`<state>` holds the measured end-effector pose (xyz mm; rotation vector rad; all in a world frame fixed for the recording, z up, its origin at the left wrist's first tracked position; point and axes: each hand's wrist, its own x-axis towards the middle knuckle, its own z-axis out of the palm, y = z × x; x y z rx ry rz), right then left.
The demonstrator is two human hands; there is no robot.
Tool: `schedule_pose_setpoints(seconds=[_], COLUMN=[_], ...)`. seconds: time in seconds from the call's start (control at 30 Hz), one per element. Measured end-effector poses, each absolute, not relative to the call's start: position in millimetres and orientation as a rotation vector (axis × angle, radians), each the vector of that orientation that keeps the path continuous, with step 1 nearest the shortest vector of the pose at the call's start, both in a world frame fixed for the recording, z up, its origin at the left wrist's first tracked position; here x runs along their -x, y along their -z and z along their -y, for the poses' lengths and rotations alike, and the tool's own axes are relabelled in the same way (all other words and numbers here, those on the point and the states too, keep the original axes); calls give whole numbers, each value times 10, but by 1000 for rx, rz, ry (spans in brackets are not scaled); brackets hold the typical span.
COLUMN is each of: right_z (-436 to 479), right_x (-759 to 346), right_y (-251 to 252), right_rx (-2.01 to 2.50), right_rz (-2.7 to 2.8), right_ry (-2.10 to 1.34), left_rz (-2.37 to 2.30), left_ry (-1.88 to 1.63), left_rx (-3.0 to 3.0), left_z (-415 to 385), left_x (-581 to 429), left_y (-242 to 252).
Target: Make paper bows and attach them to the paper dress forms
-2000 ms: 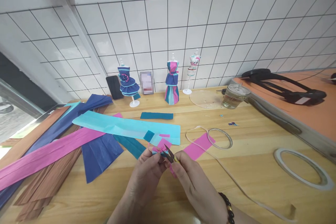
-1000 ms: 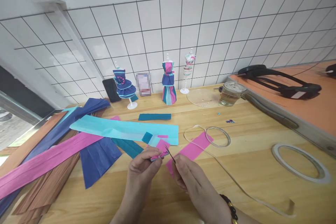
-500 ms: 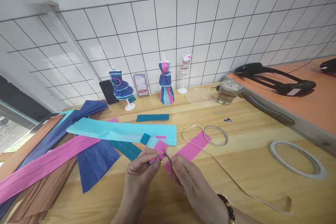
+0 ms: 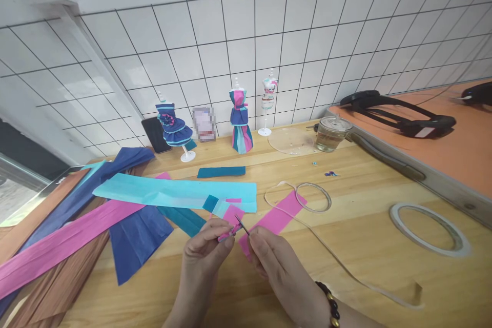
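Observation:
My left hand (image 4: 209, 251) pinches a small pink piece of crepe paper (image 4: 233, 213) between thumb and fingers; part of it is hidden by the fingertips. In my right hand (image 4: 274, 261) is a pair of thin metal tweezers (image 4: 242, 225), their points touching or very near the pink paper. Just beyond my left fingers are a small light-blue piece (image 4: 220, 208) and a teal piece (image 4: 210, 202). Under and beside my right hand, a pink strip (image 4: 282, 216) lies flat on the table.
Long crepe strips in light blue (image 4: 154, 189), blue (image 4: 134, 246) and brown (image 4: 77, 277) cover the left side. Paper-dressed mini mannequins (image 4: 240, 118) stand at the back. Tape rolls (image 4: 430, 230), a loose tape length (image 4: 338, 261) and a lidded glass (image 4: 332, 136) are to the right.
The tweezer tips look closer together than before. Both hands stay nearly in place, while the scene has shifted slightly left in view.

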<state>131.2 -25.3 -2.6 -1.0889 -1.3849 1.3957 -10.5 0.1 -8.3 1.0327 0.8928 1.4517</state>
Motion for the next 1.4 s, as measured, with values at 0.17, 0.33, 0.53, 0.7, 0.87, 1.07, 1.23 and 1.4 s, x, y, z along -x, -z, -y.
schedule_pose_setpoints(seconds=[0.17, 0.33, 0.53, 0.7, 0.87, 1.07, 1.23, 1.4], right_z=[258, 257, 209, 144, 106, 81, 62, 67], right_x=[-1307, -1296, -1319, -1396, -1427, -1414, -1390, -1391], right_y=[6, -35, -85, -42, -7, 4, 68, 129], right_rx=[1099, 1033, 1016, 1000, 1025, 1073, 1171, 1142], right_rz=[1355, 1259, 1072, 1015, 1023, 1123, 1148, 1100], right_ry=[-1403, -1469, -1618, -1607, -1614, -1638, -1635, -1639], left_rz=[-865, -857, -854, -879, -983, -1032, -1046, -1063], left_ry=[-1450, -1445, -1360, -1245, -1216, -1168, -1113, -1061], left_rx=[-1031, -977, -695, -614, -713, -830, -926, -1035], left_z=[-4, 0, -34, -49, -38, -32, -11, -9], left_x=[97, 93, 89, 79, 50, 48, 32, 29], left_y=[96, 102, 109, 90, 124, 194, 157, 157])
